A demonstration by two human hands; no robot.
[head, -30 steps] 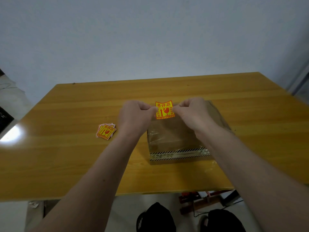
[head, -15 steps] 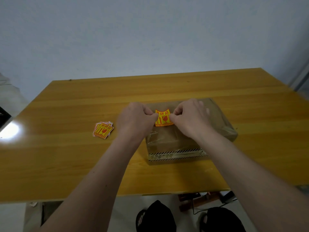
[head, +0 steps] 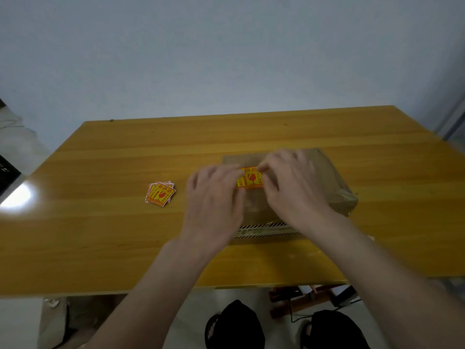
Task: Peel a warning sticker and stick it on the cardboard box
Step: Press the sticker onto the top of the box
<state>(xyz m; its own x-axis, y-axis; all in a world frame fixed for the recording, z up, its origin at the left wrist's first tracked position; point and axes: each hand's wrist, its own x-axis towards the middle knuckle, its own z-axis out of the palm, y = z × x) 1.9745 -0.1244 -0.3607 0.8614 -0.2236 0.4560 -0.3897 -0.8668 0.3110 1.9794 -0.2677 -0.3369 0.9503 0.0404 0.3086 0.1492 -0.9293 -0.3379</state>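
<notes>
Wooden table: blurred hands spread flat, partly hiding sticker on box.

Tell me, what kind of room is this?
Probably a plain workroom or packing spot, though it's hard to be sure. There is a bare wooden table against a blank wall, a taped cardboard box, and a little pile of warning stickers.

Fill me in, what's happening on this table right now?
A person is sticking a warning sticker onto the top of a cardboard box on a wooden table. The left hand and right hand flank the sticker, fingers spread at its edges, apparently pressing it flat. A small stack of spare stickers lies on the table, left of the box.
</notes>
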